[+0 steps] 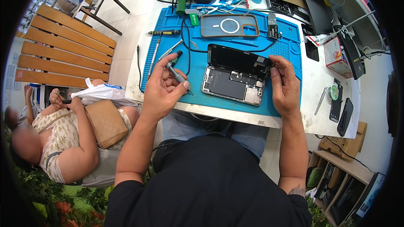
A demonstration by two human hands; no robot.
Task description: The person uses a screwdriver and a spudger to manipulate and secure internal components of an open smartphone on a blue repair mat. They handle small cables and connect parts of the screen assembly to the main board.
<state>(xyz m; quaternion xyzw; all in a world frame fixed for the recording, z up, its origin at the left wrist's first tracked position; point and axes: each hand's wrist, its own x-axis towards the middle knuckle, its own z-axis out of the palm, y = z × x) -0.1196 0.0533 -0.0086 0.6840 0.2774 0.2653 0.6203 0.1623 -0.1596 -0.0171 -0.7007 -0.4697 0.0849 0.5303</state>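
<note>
An opened smartphone lies on a blue repair mat, its battery and inner parts bare. Its black screen panel is raised along the far side, tilted up from the body. My right hand pinches the panel's right end between thumb and fingers. In my left hand, left of the phone, a grey screwdriver is held with its thin tip pointing down toward the mat. The tip is apart from the phone.
Beyond the phone lies a clear phone case with a brown rim. Another screwdriver, tweezers and cables lie on the mat's left. Phone parts and a red-white box stand at right. A seated person is at left, beside a wooden slatted bench.
</note>
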